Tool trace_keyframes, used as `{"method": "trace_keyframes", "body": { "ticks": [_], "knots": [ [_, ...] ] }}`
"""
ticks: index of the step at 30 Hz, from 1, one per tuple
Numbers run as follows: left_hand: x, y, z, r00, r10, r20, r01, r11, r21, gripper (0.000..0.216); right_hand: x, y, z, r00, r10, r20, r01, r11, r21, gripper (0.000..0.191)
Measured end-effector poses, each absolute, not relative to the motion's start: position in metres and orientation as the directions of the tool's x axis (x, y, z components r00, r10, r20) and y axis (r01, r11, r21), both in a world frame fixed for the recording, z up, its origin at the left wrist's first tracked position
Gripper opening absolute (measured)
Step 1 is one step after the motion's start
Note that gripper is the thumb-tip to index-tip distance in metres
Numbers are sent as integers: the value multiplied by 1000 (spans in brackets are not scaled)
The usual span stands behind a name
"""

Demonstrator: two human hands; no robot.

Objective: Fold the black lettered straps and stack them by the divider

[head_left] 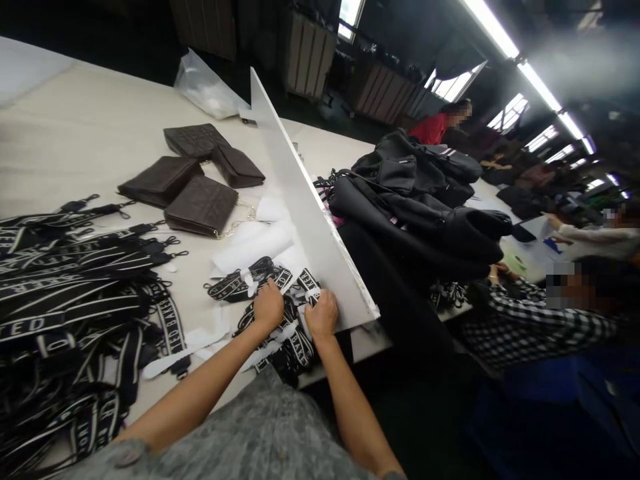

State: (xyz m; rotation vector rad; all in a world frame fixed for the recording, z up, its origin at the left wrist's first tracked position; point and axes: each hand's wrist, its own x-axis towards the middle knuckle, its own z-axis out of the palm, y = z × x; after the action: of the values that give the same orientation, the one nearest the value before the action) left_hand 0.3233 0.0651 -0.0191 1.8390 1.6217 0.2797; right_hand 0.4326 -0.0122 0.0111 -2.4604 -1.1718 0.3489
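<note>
My left hand is closed on a black strap with white lettering, its fingers curled over the edge of the webbing. Close by on the right, my right hand grips another folded strap that has a white band around it. A banded strap bundle lies just beyond my left hand. Below and between my hands sit more folded straps with white bands. White paper sheets lie behind them. To the left spreads a large pile of loose black-and-white straps with clips at their ends.
An upright white divider board stands right beside my right hand. Several dark brown quilted bags and a clear plastic bag rest on the cream table. Black bags are heaped beyond the board. Co-workers sit at the right, one in a checkered sleeve.
</note>
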Motion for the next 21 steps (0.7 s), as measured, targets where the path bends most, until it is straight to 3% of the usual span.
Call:
{"method": "trace_keyframes", "body": {
  "ticks": [4, 7, 11, 16, 19, 21],
  "knots": [
    [277, 57, -22, 185, 931, -313, 734, 81, 674, 37, 442, -31, 32, 536, 838, -108, 670, -499, -549, 25],
    [230, 33, -30, 65, 933, -355, 676, 220, 703, 38, 435, -42, 27, 441, 879, -183, 662, -456, -595, 23],
    [196, -8, -53, -41, 890, -453, 593, 387, 707, 35, 413, -39, 0, 410, 871, -271, 665, -488, -566, 31],
    [207, -30, -83, 8, 879, -477, 441, 425, 791, 38, 392, -30, -20, 369, 865, -341, 705, -499, -503, 41],
    [214, -30, -90, 67, 848, -525, 289, 487, 824, 40, 389, -28, -22, 347, 855, -384, 717, -506, -479, 61],
    [215, -29, -87, 96, 835, -543, 320, 490, 811, 37, 391, -26, -24, 344, 841, -416, 718, -522, -460, 86]
  ]
}}
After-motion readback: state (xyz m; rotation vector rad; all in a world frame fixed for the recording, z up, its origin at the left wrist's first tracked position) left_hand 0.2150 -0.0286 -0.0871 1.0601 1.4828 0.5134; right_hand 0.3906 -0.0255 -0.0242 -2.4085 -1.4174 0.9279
